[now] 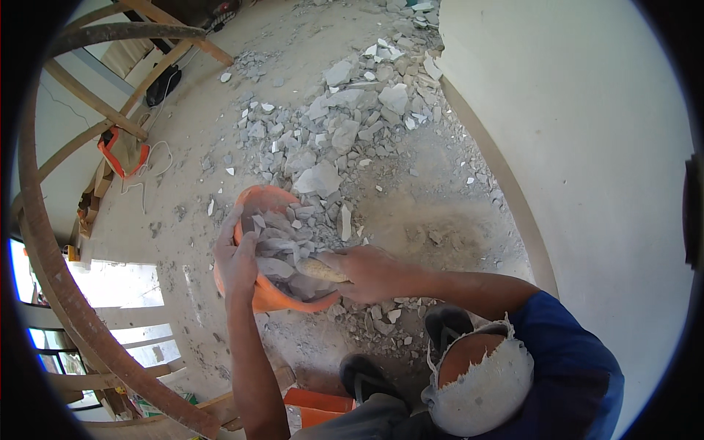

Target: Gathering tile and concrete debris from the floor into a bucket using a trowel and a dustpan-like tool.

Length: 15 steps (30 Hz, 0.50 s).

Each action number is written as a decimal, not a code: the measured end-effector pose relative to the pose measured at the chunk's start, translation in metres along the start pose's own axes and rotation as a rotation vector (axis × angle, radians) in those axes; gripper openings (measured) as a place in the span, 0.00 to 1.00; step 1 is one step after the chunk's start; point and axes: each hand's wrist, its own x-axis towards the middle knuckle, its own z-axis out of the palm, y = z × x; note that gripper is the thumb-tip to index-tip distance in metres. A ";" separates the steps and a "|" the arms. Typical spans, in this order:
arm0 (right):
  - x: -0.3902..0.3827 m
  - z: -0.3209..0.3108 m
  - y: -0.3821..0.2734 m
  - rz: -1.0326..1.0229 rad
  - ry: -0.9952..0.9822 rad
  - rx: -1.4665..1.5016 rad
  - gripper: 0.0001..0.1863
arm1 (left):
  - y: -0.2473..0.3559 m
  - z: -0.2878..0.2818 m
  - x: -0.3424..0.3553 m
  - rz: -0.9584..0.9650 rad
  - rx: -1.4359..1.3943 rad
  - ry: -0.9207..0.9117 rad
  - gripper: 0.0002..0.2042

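Note:
An orange tub (271, 297) lies tipped on the floor with its mouth toward the debris, partly filled with grey rubble (279, 246). My left hand (236, 253) grips the tub's left rim, its thumb on the inside. My right hand (370, 273) is closed around a pale, worn wooden handle (320, 270) that points into the tub's mouth. The handle's far end reaches the broken pieces, and the head of this tool cannot be made out among them. Large grey and white chunks (319, 178) lie just beyond the tub.
A long rubble heap (359, 110) stretches away along the white wall (579, 147). Wooden scaffold poles (55, 257) stand at the left. Near my feet in dark sandals (367, 378) sits another orange container (315, 405). A white cable (158, 150) trails on the floor.

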 end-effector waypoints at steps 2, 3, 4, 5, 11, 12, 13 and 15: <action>-0.032 -0.025 0.009 0.108 0.115 0.162 0.31 | 0.001 -0.027 -0.001 -0.029 -0.097 0.053 0.26; -0.052 -0.031 0.022 0.140 0.202 0.231 0.32 | 0.000 -0.041 0.000 -0.062 -0.192 0.103 0.27; -0.073 -0.036 0.037 0.172 0.288 0.302 0.32 | -0.005 -0.060 0.000 -0.042 -0.309 0.147 0.26; -0.097 -0.037 0.056 0.222 0.387 0.345 0.33 | -0.011 -0.082 -0.002 -0.023 -0.424 0.191 0.26; -0.182 -0.039 0.103 0.557 0.682 0.630 0.28 | -0.152 -0.239 -0.103 -0.253 -0.436 0.481 0.27; -0.190 -0.030 0.115 0.568 0.756 0.667 0.28 | -0.155 -0.220 -0.105 -0.261 -0.437 0.473 0.27; -0.192 -0.021 0.123 0.577 0.820 0.707 0.29 | -0.150 -0.188 -0.117 -0.226 -0.602 0.466 0.27; -0.185 -0.012 0.118 0.577 0.805 0.793 0.27 | -0.151 -0.182 -0.132 -0.198 -0.753 0.508 0.27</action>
